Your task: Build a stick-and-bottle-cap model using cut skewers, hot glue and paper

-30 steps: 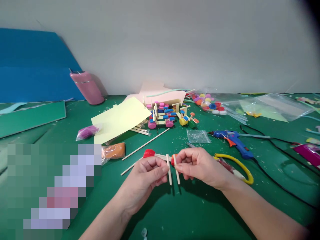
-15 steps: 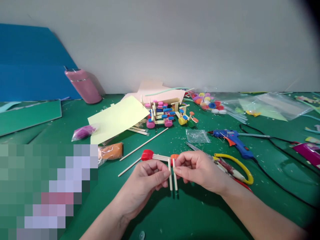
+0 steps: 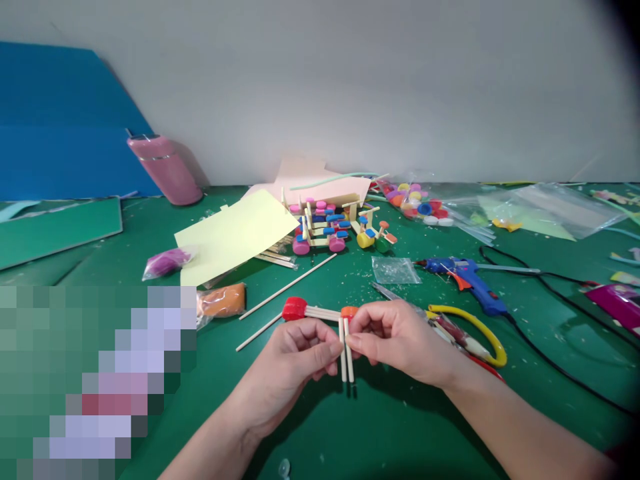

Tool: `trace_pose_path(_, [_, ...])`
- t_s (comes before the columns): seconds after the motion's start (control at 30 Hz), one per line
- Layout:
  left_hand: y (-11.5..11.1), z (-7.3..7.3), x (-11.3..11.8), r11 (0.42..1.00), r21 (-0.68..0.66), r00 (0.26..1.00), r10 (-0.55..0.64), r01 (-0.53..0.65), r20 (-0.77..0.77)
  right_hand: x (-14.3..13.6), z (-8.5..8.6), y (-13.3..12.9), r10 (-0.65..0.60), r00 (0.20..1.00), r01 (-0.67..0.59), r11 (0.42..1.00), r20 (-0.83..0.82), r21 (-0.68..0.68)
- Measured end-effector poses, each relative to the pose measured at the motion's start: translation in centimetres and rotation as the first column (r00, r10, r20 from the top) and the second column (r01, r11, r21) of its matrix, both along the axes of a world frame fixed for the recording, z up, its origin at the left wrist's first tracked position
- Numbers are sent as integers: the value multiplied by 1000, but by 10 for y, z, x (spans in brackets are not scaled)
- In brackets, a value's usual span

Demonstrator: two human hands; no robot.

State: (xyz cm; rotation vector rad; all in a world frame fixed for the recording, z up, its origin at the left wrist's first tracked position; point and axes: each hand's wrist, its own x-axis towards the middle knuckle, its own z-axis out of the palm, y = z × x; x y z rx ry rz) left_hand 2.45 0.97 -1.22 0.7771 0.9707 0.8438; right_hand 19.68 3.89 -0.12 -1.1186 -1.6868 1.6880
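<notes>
Two short wooden sticks stand side by side in front of me, almost touching along their length. My left hand (image 3: 305,353) pinches the left wooden stick (image 3: 343,363) between thumb and fingers. The right wooden stick (image 3: 350,367) is pinched by my right hand (image 3: 385,333). Just behind my hands lies a small piece with a red wheel-like cap (image 3: 295,309), pale sticks (image 3: 323,313) and an orange cap (image 3: 349,313), partly hidden by my fingers. Two longer thin sticks, one of them this bare wooden rod (image 3: 287,287), rest on the table beyond my left hand.
A blue glue gun (image 3: 465,280) and yellow-handled scissors (image 3: 493,333) lie to the right. Small wheeled models (image 3: 325,230) stand behind, near a yellow sheet (image 3: 235,237) and bagged coloured caps (image 3: 417,203). An orange clay pack (image 3: 225,301) and a pink tumbler (image 3: 167,170) are on the left.
The two short sticks have come closer together, narrowing the gap between them. Both hands keep their pinch and have barely moved.
</notes>
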Motion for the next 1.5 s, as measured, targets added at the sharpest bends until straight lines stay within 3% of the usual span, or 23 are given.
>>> trace_pose_path(1.5, [0,2,1,1000,-1,1000,-7,7,-10,0,1,-1,1,1000,-1,999,-24,-39])
